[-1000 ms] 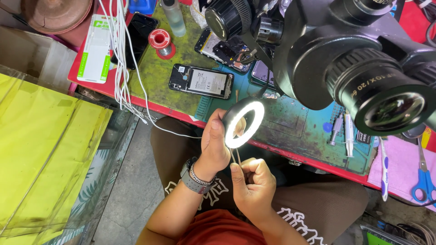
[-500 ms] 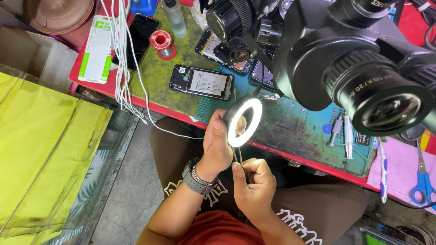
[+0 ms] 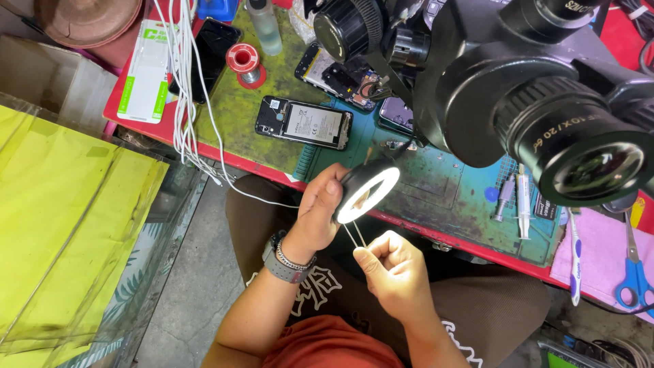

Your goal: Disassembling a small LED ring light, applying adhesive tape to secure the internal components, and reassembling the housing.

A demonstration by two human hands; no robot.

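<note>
Cluttered red-edged bench (image 3: pixel 225 155) carries an opened phone (image 3: pixel 304 123), a solder spool (image 3: pixel 243 60) and a microscope (image 3: pixel 538 88). Just off its near edge, the left hand (image 3: pixel 320 211) is wrapped around a lit ring light (image 3: pixel 366 193). Below it, the right hand (image 3: pixel 395 269) is clenched on tweezers (image 3: pixel 354 235), tips touching the light.

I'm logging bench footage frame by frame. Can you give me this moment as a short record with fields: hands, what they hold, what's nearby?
left hand: grips the lit ring light by its black rim
right hand: holds thin metal tweezers, tips up toward the ring light
left wrist: grey watch and bead bracelet
nearby on mat: opened phone, solder spool, white cables
foreground: microscope eyepieces
far right: blue scissors
</note>
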